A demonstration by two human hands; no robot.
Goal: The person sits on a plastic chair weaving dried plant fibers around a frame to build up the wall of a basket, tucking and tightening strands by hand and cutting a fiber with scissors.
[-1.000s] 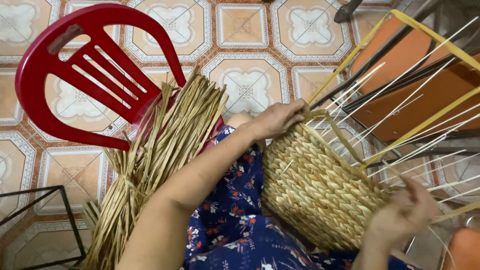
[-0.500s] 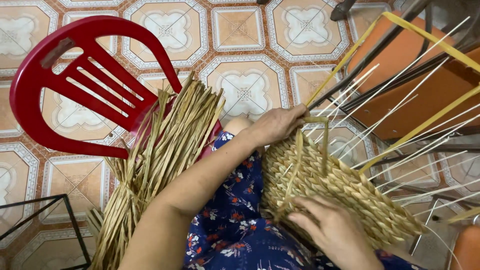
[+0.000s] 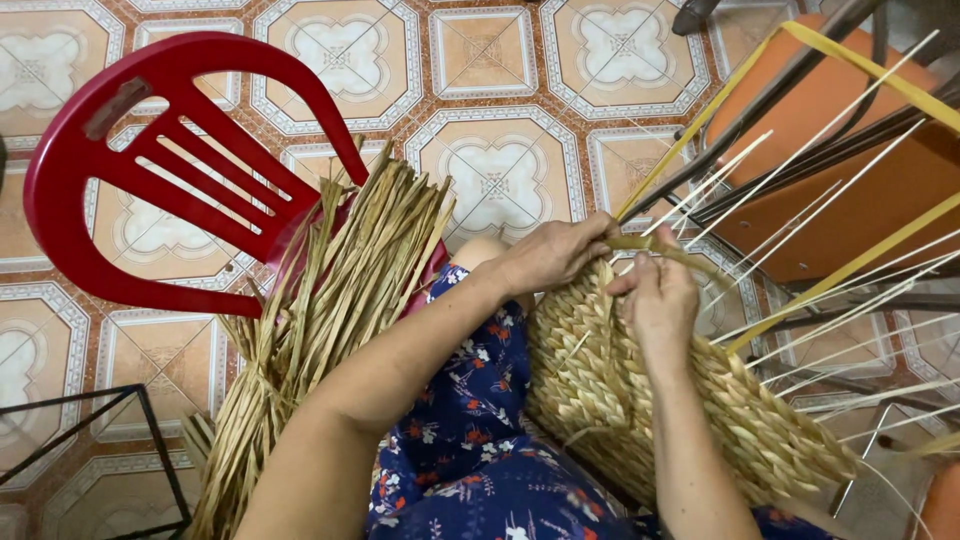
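Both of my hands are up at the rim of the woven basket (image 3: 640,400), which lies tilted across my lap with its braided side toward me. From the head view, my left hand (image 3: 550,255) is curled closed over the basket's upper edge, pinching a flat straw strand (image 3: 670,250) that arcs over to the other hand. My right hand (image 3: 660,300) sits just beside it, fingers folded around that same strand and pressed against the weave — the two hands nearly touch.

Pale thin spokes (image 3: 800,230) fan out from the basket's open end toward the upper right, bare and unwoven. Among them run a few wider yellow strips (image 3: 850,265), slanting the same way. Behind these stands an orange chair (image 3: 850,180) with dark metal legs.

To my left a thick bundle of dried straw (image 3: 330,320) leans from the floor up against the seat of a red plastic chair (image 3: 150,170), close by my left forearm. My blue flowered dress (image 3: 470,440) shows under the arm and beneath the basket. At the lower left corner is a black wire frame (image 3: 90,440), standing on the patterned tile floor (image 3: 500,170) — orange and white octagons all around.
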